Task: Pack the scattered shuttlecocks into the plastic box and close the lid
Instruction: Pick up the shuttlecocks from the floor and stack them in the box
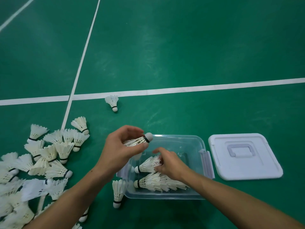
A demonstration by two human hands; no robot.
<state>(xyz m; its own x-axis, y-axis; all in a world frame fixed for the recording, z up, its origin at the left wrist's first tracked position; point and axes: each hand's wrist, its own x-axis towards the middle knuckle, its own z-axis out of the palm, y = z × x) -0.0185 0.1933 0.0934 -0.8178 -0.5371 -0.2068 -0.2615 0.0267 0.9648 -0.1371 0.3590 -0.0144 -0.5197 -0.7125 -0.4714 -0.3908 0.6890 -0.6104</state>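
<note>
A clear plastic box [194, 141] stands open on the green court floor. Inside it lie white shuttlecocks, one [147, 165] in the middle and a nested row [158, 180] along the near side. My right hand [170, 163] reaches into the box and grips the feather end of the middle shuttlecock. My left hand [120, 149] hovers over the box's left rim and grips another shuttlecock [142, 140], cork pointing right. The white lid [244, 156] lies flat on the floor right of the box.
A large heap of shuttlecocks [41, 162] covers the floor to the left. One shuttlecock [118, 193] lies beside the box's near left corner, and a lone shuttlecock [113, 102] lies farther away by a white court line [198, 88].
</note>
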